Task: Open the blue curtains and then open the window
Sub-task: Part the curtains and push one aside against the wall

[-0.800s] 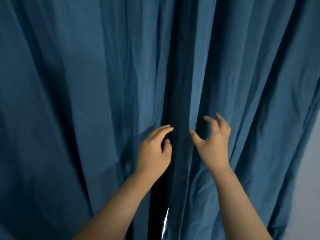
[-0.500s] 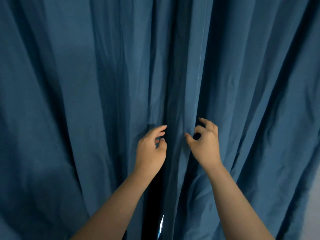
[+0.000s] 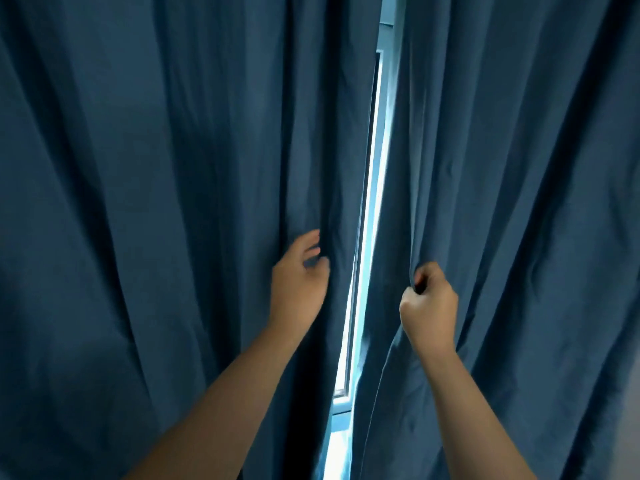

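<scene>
Two blue curtains fill the view. The left curtain (image 3: 156, 202) hangs in deep folds, and my left hand (image 3: 299, 282) grips its inner edge, fingers curled into the cloth. The right curtain (image 3: 519, 202) is pinched at its inner edge by my right hand (image 3: 427, 306), closed in a fist on the fabric. Between the two edges runs a narrow bright gap where the window (image 3: 372, 202) shows: a strip of pale glass and frame. The rest of the window is hidden behind the cloth.
A sliver of pale wall (image 3: 632, 410) shows at the lower right, beyond the right curtain. At the bottom of the gap the window's lower frame and sill (image 3: 341, 414) are visible.
Both hands have closed on the curtain edges and moved apart. The closed seam has parted into a narrow bright gap that shows the window.
</scene>
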`<state>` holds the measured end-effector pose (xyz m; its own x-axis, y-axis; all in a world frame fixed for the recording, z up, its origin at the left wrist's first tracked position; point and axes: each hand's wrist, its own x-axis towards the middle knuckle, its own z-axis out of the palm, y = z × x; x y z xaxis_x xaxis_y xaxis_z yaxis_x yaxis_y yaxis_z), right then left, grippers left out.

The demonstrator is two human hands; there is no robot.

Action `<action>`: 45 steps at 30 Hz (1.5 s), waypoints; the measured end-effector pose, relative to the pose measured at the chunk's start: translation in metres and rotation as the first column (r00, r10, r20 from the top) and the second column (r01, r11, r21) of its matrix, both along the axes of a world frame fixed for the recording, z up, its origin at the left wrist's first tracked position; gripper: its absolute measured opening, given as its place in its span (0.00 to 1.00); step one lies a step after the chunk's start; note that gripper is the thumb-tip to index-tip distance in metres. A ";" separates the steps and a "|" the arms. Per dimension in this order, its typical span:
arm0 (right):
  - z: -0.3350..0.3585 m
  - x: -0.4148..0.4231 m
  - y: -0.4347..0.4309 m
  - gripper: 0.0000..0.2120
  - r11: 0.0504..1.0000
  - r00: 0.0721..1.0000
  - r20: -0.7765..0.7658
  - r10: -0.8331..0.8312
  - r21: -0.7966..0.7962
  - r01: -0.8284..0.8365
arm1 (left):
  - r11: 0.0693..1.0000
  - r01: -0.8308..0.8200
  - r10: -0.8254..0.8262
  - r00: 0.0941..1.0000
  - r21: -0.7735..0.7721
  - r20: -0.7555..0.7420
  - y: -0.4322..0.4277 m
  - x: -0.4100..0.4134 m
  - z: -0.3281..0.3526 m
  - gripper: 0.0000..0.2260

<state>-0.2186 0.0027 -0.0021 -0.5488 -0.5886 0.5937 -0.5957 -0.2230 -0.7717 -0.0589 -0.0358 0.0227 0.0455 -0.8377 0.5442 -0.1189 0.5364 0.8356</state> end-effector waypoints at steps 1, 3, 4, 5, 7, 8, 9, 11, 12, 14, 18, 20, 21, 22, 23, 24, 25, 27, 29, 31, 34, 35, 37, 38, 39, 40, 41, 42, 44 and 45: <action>-0.002 -0.001 -0.002 0.12 1.000 0.999 -0.026 -0.022 0.008 0.022 | 0.999 -0.023 0.021 0.997 0.033 0.074 -0.006 -0.008 0.002 0.23; -0.005 -0.001 -0.006 0.10 0.998 0.994 -0.099 -0.056 0.014 0.057 | 0.994 -0.085 0.072 0.982 0.069 0.173 -0.017 -0.025 0.002 0.34; -0.007 -0.001 -0.007 0.10 0.997 0.987 -0.138 -0.077 0.013 0.080 | 0.991 -0.115 0.102 0.978 0.064 0.184 -0.021 -0.032 0.001 0.37; -0.008 -0.002 -0.008 0.10 0.994 0.979 -0.178 -0.103 0.011 0.106 | 0.988 -0.144 0.133 0.975 0.051 0.179 -0.024 -0.037 -0.001 0.37; -0.009 -0.005 -0.010 0.11 0.988 0.957 -0.248 -0.147 0.012 0.155 | 0.981 -0.191 0.185 0.969 0.020 0.161 -0.030 -0.043 -0.006 0.34; -0.008 -0.006 -0.011 0.11 0.984 0.948 -0.274 -0.164 0.015 0.175 | 0.977 -0.214 0.211 0.965 0.002 0.156 -0.033 -0.044 -0.009 0.32; -0.009 -0.007 -0.011 0.12 0.981 0.939 -0.293 -0.180 0.017 0.194 | 0.971 -0.237 0.236 0.960 -0.012 0.151 -0.035 -0.045 -0.011 0.30; -0.008 -0.010 -0.011 0.12 0.974 0.934 -0.294 -0.204 0.039 0.225 | 0.969 -0.247 0.247 0.961 -0.022 0.125 -0.038 -0.045 -0.015 0.25; -0.008 -0.011 -0.011 0.11 0.970 0.937 -0.285 -0.203 0.076 0.233 | 0.970 -0.241 0.242 0.964 -0.024 0.111 -0.039 -0.044 -0.017 0.22; -0.006 -0.011 -0.010 0.10 0.960 0.951 -0.255 -0.177 0.170 0.224 | 0.972 -0.232 0.234 0.966 -0.029 0.106 -0.036 -0.042 -0.021 0.15; -0.002 -0.009 -0.010 0.12 0.968 0.981 -0.141 -0.135 0.193 0.161 | 0.977 -0.207 0.211 0.975 -0.060 0.076 -0.029 -0.038 -0.031 0.10; -0.002 -0.008 -0.011 0.07 0.980 0.996 -0.024 -0.090 0.177 0.093 | 0.981 -0.182 0.184 0.982 -0.061 0.044 -0.026 -0.035 -0.037 0.11; -0.002 -0.006 -0.011 0.05 0.986 0.998 0.037 -0.054 0.158 0.048 | 0.985 -0.163 0.165 0.986 -0.058 0.034 -0.022 -0.033 -0.039 0.10; -0.002 -0.004 -0.009 0.04 0.992 0.997 0.076 -0.019 0.129 0.009 | 0.986 -0.153 0.155 0.988 -0.062 0.025 -0.020 -0.032 -0.042 0.09; 0.000 -0.003 -0.007 0.05 0.995 0.996 0.092 0.012 0.094 -0.020 | 0.988 -0.138 0.139 0.990 -0.062 0.022 -0.016 -0.031 -0.043 0.08; 0.002 0.000 -0.005 0.06 0.997 0.994 0.098 0.042 0.059 -0.048 | 0.991 -0.120 0.122 0.992 -0.065 0.019 -0.012 -0.029 -0.045 0.07; 0.005 0.003 -0.002 0.07 0.997 0.993 0.091 0.072 0.023 -0.075 | 0.993 -0.100 0.101 0.995 -0.062 0.013 -0.006 -0.028 -0.047 0.07; 0.012 0.011 0.003 0.06 0.992 0.992 0.048 0.117 -0.040 -0.116 | 0.997 -0.068 0.068 0.998 -0.031 -0.004 0.004 -0.023 -0.051 0.07; 0.019 0.016 0.005 0.06 0.984 0.988 0.018 0.154 -0.091 -0.151 | 0.998 -0.062 0.062 0.998 0.005 -0.018 0.010 -0.019 -0.057 0.05; 0.027 0.021 0.006 0.08 0.974 0.978 0.023 0.208 -0.099 -0.205 | 0.997 -0.076 0.076 0.997 0.007 -0.005 0.014 -0.014 -0.061 0.04; 0.037 0.026 -0.001 0.06 0.934 0.928 0.114 0.356 0.004 -0.358 | 0.996 -0.088 0.088 0.995 -0.017 0.042 0.018 -0.008 -0.063 0.04; 0.040 0.028 -0.002 0.04 0.908 0.901 0.149 0.408 0.043 -0.418 | 0.997 -0.082 0.083 0.995 -0.014 0.056 0.019 -0.006 -0.064 0.03; 0.046 0.034 -0.004 0.17 0.873 0.878 0.164 0.450 0.127 -0.471 | 0.997 -0.071 0.072 0.993 -0.017 0.089 0.019 -0.002 -0.066 0.02; 0.049 0.039 -0.003 0.22 0.869 0.883 0.138 0.448 0.165 -0.466 | 0.997 -0.073 0.077 0.991 -0.033 0.112 0.018 0.000 -0.068 0.01; 0.051 0.044 -0.002 0.22 0.865 0.885 0.107 0.453 0.189 -0.465 | 0.996 -0.078 0.085 0.987 -0.053 0.133 0.017 0.001 -0.070 0.01; 0.052 0.050 0.000 0.19 0.856 0.879 0.082 0.470 0.199 -0.477 | 0.994 -0.084 0.094 0.984 -0.074 0.150 0.017 0.004 -0.072 0.03; 0.051 0.054 -0.002 0.12 0.853 0.872 0.058 0.485 0.190 -0.487 | 0.992 -0.084 0.099 0.982 -0.097 0.164 0.018 0.007 -0.073 0.05; 0.051 0.059 -0.002 0.03 0.860 0.878 0.031 0.478 0.186 -0.475 | 0.989 -0.081 0.101 0.979 -0.120 0.177 0.019 0.009 -0.074 0.08; 0.047 0.063 -0.008 0.10 0.894 0.904 -0.012 0.427 0.155 -0.420 | 0.978 -0.075 0.115 0.972 -0.193 0.206 0.022 0.012 -0.074 0.12; 0.046 0.064 -0.011 0.11 0.909 0.916 -0.020 0.402 0.135 -0.395 | 0.964 -0.084 0.143 0.964 -0.252 0.224 0.024 0.014 -0.074 0.12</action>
<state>-0.1547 -0.0079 0.0434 -0.2267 -0.8236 0.5199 -0.5131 -0.3527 -0.7825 -0.0452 -0.0121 -0.0516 -0.0228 -0.6791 0.7337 -0.3703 0.6874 0.6247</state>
